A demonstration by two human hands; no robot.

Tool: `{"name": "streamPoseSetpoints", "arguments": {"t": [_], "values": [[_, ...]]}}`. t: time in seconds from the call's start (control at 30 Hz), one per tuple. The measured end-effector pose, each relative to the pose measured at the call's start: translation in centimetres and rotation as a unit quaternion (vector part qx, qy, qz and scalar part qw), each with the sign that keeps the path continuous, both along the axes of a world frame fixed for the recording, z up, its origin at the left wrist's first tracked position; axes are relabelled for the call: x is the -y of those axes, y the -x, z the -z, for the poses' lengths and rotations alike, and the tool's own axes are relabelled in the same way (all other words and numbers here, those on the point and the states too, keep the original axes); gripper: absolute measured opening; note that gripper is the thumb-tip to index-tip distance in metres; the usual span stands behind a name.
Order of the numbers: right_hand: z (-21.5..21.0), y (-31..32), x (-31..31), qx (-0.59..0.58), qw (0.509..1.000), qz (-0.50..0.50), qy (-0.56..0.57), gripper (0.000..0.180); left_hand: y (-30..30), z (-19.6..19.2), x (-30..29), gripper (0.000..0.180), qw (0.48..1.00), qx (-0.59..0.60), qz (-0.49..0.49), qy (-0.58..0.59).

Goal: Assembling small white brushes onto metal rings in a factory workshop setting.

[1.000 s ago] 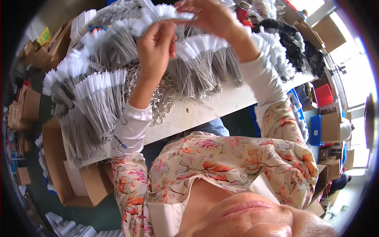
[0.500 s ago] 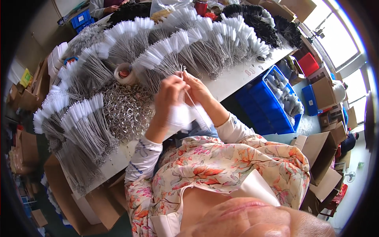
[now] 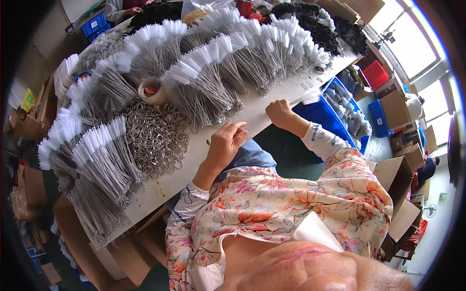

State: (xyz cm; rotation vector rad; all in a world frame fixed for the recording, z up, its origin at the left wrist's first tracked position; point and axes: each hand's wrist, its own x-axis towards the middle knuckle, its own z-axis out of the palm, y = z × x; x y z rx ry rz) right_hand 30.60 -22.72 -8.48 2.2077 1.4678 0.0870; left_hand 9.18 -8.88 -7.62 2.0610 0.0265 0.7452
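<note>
My right hand point(image 3: 280, 112) is closed on a small bundle of thin wire brushes whose white bristle ends point(image 3: 310, 97) stick out over the table's right edge, above a blue bin point(image 3: 318, 114). At the white table's point(image 3: 262, 106) near edge my left hand point(image 3: 225, 143) hovers with fingers loosely curled and nothing visible in it. A heap of metal rings point(image 3: 155, 140) lies just left of it. Fanned rows of white-tipped wire brushes point(image 3: 204, 82) cover the table beyond both hands.
A tape roll point(image 3: 150, 89) stands among the brushes. Black-bristled brushes point(image 3: 310, 19) lie at the far right end. Cardboard boxes point(image 3: 398, 174) and a red box point(image 3: 376, 72) crowd the floor on the right. Another person point(image 3: 128, 7) sits across the table.
Both hands were together on a brush bundle close to my chest. Now they are apart: the right has carried the bundle right to the table edge, the left has let go.
</note>
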Motion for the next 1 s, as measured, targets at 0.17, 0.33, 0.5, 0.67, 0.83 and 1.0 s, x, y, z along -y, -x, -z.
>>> {"name": "streamPoseSetpoints", "arguments": {"t": [0.17, 0.33, 0.5, 0.67, 0.83, 1.0], "values": [[-0.7, 0.1, -0.9, -0.067, 0.994, 0.077, -0.047, 0.010, -3.0, -8.2, 1.3, 0.024, 0.978, 0.138, 0.152, -0.032], [-0.2, -0.6, -2.3, -0.056, 0.997, 0.053, -0.029, 0.011, -1.8, -19.7, 12.7, 0.041, 0.801, 0.242, 0.546, 0.040], [-0.2, -0.3, -3.9, -0.077, 0.995, 0.069, 0.008, 0.014, -7.0, -9.8, 15.2, 0.035, 0.810, 0.107, 0.570, -0.085], [1.9, -2.0, -0.9, -0.048, 0.990, 0.097, -0.089, 0.019, -4.4, -3.8, 10.5, 0.025, 0.906, 0.123, 0.399, -0.068], [-4.2, 2.1, 1.8, -0.573, 0.773, 0.094, -0.256, 0.015, 1.7, -2.7, 4.7, 0.028, 0.995, 0.014, 0.090, 0.031], [-2.9, 8.2, 1.5, -0.793, 0.571, 0.117, -0.174, 0.017, 3.9, 0.0, 4.2, 0.027, 0.997, 0.004, -0.064, 0.036]]}}
